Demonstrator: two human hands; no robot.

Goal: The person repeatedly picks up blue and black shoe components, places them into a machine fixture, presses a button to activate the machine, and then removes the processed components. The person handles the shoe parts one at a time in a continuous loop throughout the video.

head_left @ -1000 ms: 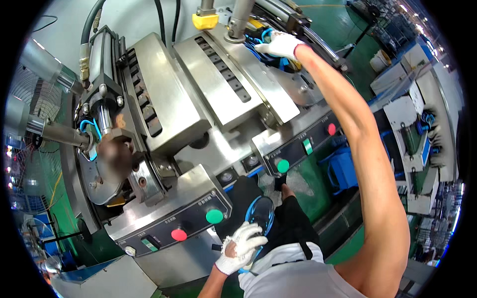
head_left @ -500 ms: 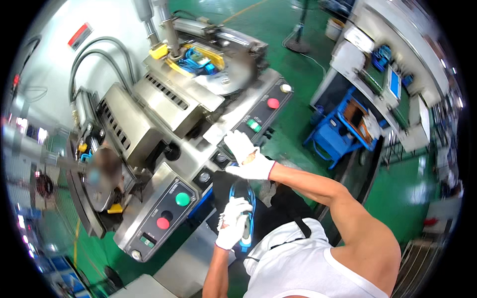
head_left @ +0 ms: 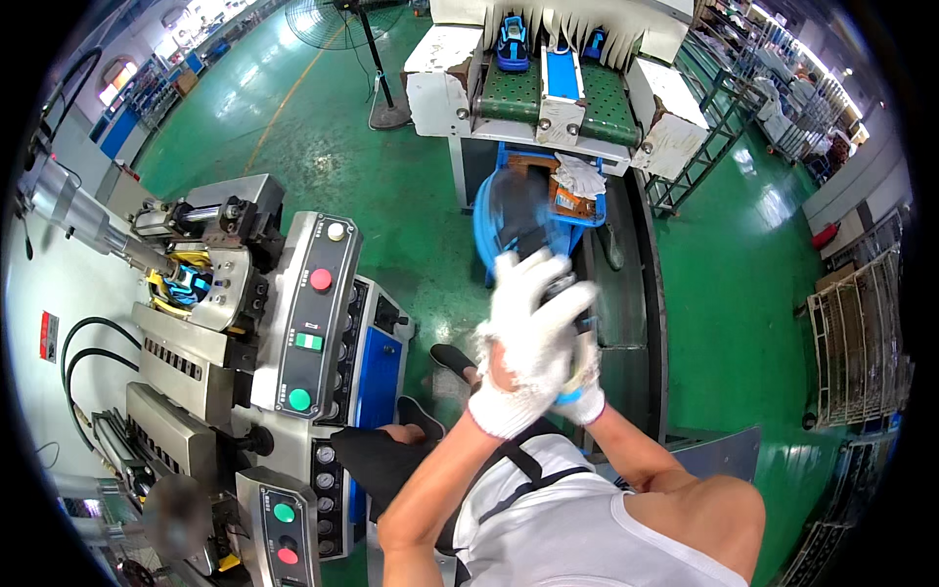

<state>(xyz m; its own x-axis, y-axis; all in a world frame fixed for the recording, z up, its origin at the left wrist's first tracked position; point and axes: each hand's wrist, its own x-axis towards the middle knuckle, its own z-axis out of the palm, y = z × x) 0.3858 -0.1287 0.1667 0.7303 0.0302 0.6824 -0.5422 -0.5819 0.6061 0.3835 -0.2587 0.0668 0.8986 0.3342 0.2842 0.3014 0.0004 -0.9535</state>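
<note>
Turned from the press, shoe now in both hands.

I have swung away from the grey machine [head_left: 293, 323], now at my left, and both gloved hands, left hand [head_left: 523, 342] and right hand [head_left: 577, 377], are closed around the blue-and-black shoe [head_left: 518, 220], motion-blurred, lifted before me toward the blue bin [head_left: 587, 210] under the conveyor surface [head_left: 606, 98]; probably the pressing is done.
</note>
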